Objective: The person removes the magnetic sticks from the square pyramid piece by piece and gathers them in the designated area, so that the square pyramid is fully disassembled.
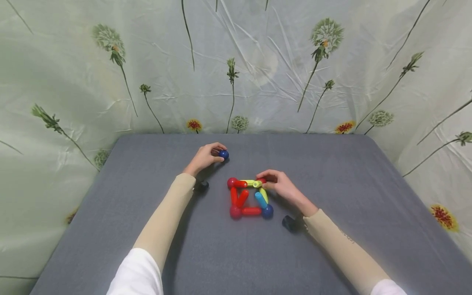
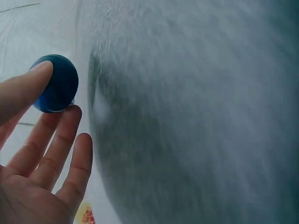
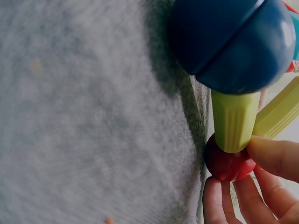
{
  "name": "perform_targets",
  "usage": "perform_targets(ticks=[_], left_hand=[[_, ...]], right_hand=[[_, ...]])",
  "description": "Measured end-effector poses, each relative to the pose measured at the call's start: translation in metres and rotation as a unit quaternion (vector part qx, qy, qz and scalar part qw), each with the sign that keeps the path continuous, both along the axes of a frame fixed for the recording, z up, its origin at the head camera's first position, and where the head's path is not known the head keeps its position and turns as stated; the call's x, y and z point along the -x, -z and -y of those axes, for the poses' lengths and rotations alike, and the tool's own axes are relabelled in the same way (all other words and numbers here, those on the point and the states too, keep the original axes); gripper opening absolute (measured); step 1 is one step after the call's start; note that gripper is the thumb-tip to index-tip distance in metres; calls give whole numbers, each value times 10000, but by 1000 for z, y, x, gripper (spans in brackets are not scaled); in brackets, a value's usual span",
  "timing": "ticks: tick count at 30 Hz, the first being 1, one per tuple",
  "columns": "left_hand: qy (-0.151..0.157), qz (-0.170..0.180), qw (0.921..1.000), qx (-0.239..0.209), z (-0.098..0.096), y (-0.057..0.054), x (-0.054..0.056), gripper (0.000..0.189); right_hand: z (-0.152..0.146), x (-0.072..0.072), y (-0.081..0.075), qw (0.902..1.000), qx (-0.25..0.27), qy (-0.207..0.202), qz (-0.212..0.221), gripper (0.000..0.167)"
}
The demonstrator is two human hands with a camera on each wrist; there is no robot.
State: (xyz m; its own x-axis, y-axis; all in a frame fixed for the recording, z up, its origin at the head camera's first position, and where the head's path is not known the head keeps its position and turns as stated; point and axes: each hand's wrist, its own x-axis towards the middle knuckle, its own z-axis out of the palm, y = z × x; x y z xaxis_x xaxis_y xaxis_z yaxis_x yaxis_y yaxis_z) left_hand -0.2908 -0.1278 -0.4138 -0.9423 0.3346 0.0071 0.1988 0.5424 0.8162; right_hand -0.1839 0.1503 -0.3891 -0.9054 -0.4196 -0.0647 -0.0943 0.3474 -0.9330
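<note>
Here the left hand [image 1: 206,157] pinches a blue ball [image 1: 223,154] in its fingers, near the tabletop's [image 1: 332,159] far edge, while the right hand's [image 1: 284,186] fingers grip a red ball [image 3: 227,164] at the rod-and-ball frame's [image 1: 252,211] far-right corner. That frame sits well in from both side edges, gray room stretching either way.

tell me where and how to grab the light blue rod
Pinch the light blue rod near its free upper end, probably from above: it slants up from the dark blue ball, and a yellow-green rod crowds its right side in the head view.
</note>
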Motion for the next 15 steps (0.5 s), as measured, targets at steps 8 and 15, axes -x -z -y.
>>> perform_targets(ticks=[8, 15], left_hand=[[15, 12, 9999, 113, -11, 4, 8, 33], [62, -28, 9999, 126, -9, 3, 6, 42]], right_hand=[[0, 1, 2, 10000, 58, -35, 21, 30], [-2, 1, 3, 10000, 42, -37, 54, 30]])
